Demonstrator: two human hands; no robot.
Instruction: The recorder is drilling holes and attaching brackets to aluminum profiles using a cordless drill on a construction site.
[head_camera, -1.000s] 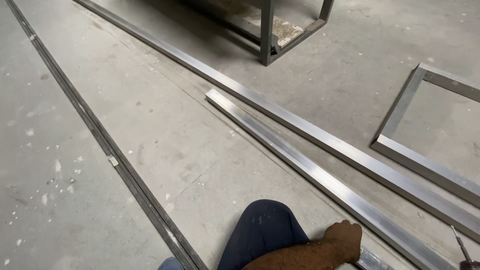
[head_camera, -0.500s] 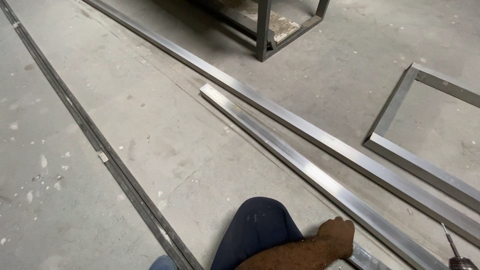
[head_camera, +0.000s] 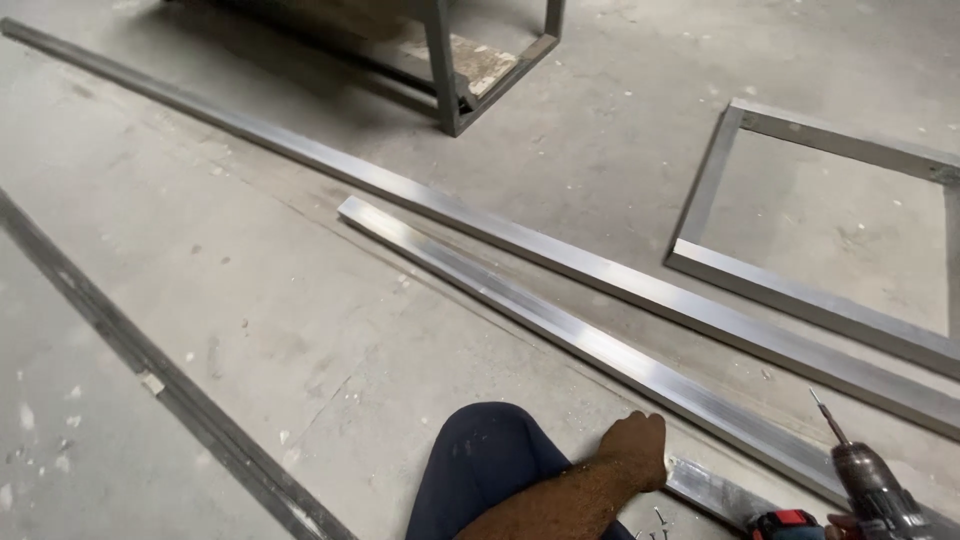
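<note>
At the bottom middle of the frame, the left hand (head_camera: 635, 450) presses down on the near end of a short metal bar (head_camera: 600, 350) that lies on the concrete floor (head_camera: 250, 300). Its fingers (head_camera: 650, 432) are curled flat on top of the bar and are not wrapped round it. The bar runs from the bottom right up toward the middle left, and its far end points to the upper left. It looks hard and stiff, smooth and a bit slippery, and probably light for its length. A good place to hold it would be near the middle or with one hand at each end, by the long edges. In the bottom right corner is a drill (head_camera: 870, 490) with its thin bit pointing up and to the left. The right hand is almost all out of view, so I cannot tell how its fingers are set. A longer metal bar (head_camera: 420, 195) lies just behind the short one, and a metal frame (head_camera: 800, 295) lies at the right. A bent knee (head_camera: 485, 460) in dark blue trousers is beside the left hand.
</note>
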